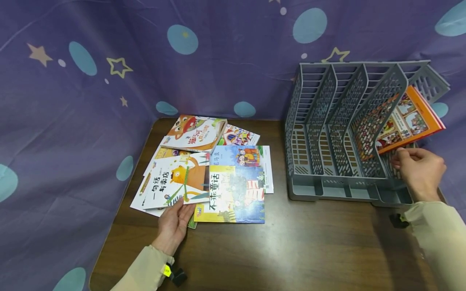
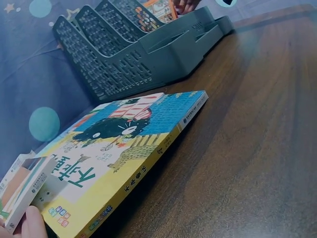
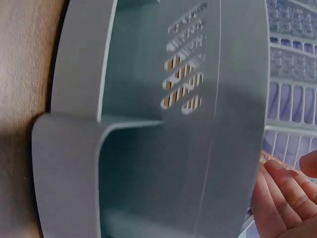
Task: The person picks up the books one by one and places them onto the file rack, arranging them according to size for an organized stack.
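Observation:
My left hand (image 1: 174,224) holds the lower edge of a white picture book (image 1: 171,184) with an orange cat on its cover. In the left wrist view, my fingertips (image 2: 33,223) are at this book's spine, beside a yellow and blue picture book (image 2: 111,148). At the right, an orange-edged comic-style book (image 1: 409,119) leans tilted in the rightmost part of a grey file rack (image 1: 302,182). My right hand (image 1: 420,171) is just below that book's lower edge, inside the rack's front. Its fingers (image 3: 287,191) are extended, the thumb apart from them, in the right wrist view.
More books lie overlapped in the pile, among them a cat-titled book (image 1: 196,131) at the back and a blue book (image 1: 236,155). The wooden table (image 1: 291,250) runs along the front. A purple patterned curtain (image 1: 236,72) hangs behind the rack and pile.

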The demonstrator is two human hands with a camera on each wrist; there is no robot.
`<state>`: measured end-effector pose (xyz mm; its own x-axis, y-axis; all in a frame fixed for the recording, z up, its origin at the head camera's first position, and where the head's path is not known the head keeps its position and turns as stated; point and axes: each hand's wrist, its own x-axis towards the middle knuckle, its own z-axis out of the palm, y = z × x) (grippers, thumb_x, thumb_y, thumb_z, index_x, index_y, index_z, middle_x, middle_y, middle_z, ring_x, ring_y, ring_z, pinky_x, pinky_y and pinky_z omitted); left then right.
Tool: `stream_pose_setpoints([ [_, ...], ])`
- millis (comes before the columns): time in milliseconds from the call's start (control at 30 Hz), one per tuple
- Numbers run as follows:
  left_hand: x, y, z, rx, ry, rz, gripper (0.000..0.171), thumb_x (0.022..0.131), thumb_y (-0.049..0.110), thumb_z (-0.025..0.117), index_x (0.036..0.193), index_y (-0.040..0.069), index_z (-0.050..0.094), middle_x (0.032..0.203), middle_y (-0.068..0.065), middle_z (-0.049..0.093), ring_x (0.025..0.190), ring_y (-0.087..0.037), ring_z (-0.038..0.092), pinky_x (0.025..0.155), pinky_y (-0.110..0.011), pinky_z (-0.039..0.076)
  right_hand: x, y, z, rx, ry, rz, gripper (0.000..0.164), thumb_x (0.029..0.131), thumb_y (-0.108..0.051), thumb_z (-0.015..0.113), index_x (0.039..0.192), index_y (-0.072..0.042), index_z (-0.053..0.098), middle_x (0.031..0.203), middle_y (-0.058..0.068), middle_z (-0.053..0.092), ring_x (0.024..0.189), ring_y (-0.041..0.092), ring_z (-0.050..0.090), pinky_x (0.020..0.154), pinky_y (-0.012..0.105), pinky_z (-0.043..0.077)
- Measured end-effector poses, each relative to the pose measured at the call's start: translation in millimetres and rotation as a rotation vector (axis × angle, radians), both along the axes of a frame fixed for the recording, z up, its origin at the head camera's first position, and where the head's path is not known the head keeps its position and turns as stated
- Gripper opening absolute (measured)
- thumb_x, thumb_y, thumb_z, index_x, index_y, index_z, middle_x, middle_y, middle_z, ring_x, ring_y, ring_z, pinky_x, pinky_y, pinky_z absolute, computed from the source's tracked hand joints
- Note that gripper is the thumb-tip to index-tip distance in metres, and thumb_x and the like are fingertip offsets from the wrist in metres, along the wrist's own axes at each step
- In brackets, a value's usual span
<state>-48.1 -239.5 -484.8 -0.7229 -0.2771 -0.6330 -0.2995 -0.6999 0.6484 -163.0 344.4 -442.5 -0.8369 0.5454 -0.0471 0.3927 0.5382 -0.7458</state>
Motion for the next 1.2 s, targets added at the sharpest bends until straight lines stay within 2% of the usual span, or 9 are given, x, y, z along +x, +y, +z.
stream_pose_setpoints([
  [133, -0.1, 1, 0.7, -0.024, 0.013, 0.04, 0.021, 0.101, 0.009, 0.045, 0.121, 0.003, 0.041, 0.092, -0.012, 0.068, 0.099, -0.021, 0.066, 0.093, -0.033, 0.049, 4.7, -6, 0.4, 0.019, 0.085, 0.037, 0.043, 0.098, -0.031, 0.049, 0.12, 0.003, 0.063, 0.057, -0.04, 0.039, 0.051, -0.016, 0.05, 0.046, 0.009, 0.045],
  [300, 1.3, 1, 1.5, -0.069, 0.05, 0.072, 0.029, 0.101, 0.008, 0.045, 0.13, 0.006, 0.04, 0.095, -0.011, 0.07, 0.101, -0.023, 0.066, 0.091, -0.035, 0.05, 8.7, -14, 3.5, -0.013, 0.185, 0.08, 0.035, 0.096, -0.025, 0.054, 0.112, 0.004, 0.065, 0.06, -0.039, 0.048, 0.052, -0.014, 0.054, 0.047, 0.007, 0.044],
  [467, 3.5, -1, 3.1, -0.135, 0.091, 0.103, 0.039, 0.1, 0.007, 0.047, 0.138, 0.005, 0.039, 0.096, -0.009, 0.072, 0.099, -0.024, 0.066, 0.088, -0.037, 0.052, 10.7, -25, 3.5, 0.003, 0.23, 0.112, 0.034, 0.095, -0.024, 0.056, 0.112, 0.003, 0.066, 0.064, -0.038, 0.049, 0.055, -0.013, 0.055, 0.049, 0.006, 0.045],
  [600, 5.5, -1, 5.2, -0.19, 0.115, 0.132, 0.039, 0.099, 0.006, 0.05, 0.137, 0.001, 0.043, 0.099, -0.008, 0.071, 0.097, -0.024, 0.067, 0.085, -0.038, 0.053, 12.0, -33, 3.3, 0.022, 0.253, 0.122, 0.032, 0.094, -0.026, 0.058, 0.107, 0.001, 0.068, 0.065, -0.035, 0.051, 0.056, -0.011, 0.056, 0.05, 0.006, 0.044],
  [733, 5.7, -1, 9.2, -0.246, 0.174, 0.162, 0.036, 0.097, 0.005, 0.052, 0.132, -0.003, 0.048, 0.104, -0.011, 0.07, 0.095, -0.024, 0.068, 0.081, -0.037, 0.054, 13.5, -41, 3.8, 0.054, 0.271, 0.144, 0.031, 0.094, -0.027, 0.059, 0.104, -0.001, 0.069, 0.066, -0.035, 0.052, 0.057, -0.012, 0.056, 0.05, 0.006, 0.043],
  [867, 5.5, -2, 15.4, -0.255, 0.22, 0.195, 0.033, 0.096, 0.003, 0.054, 0.127, -0.005, 0.051, 0.105, -0.014, 0.069, 0.092, -0.024, 0.068, 0.079, -0.035, 0.055, 16.0, -49, 4.1, 0.073, 0.271, 0.174, 0.032, 0.094, -0.029, 0.057, 0.105, -0.001, 0.069, 0.069, -0.032, 0.052, 0.059, -0.013, 0.056, 0.051, 0.006, 0.043],
  [1067, 6.0, -3, 25.8, -0.239, 0.25, 0.224, 0.033, 0.094, 0.002, 0.057, 0.125, -0.007, 0.052, 0.108, -0.017, 0.067, 0.095, -0.024, 0.067, 0.082, -0.036, 0.054, 18.4, -57, 5.9, 0.049, 0.284, 0.209, 0.03, 0.095, -0.026, 0.057, 0.105, -0.001, 0.068, 0.069, -0.033, 0.053, 0.06, -0.009, 0.059, 0.051, 0.006, 0.045],
  [1200, 6.7, -4, 32.6, -0.278, 0.274, 0.213, 0.038, 0.092, 0.002, 0.06, 0.129, -0.005, 0.053, 0.117, -0.018, 0.062, 0.099, -0.024, 0.066, 0.083, -0.035, 0.053, 18.7, -60, 6.4, 0.034, 0.273, 0.21, 0.031, 0.095, -0.028, 0.057, 0.106, -0.001, 0.068, 0.07, -0.031, 0.055, 0.061, -0.007, 0.06, 0.053, 0.006, 0.046],
])
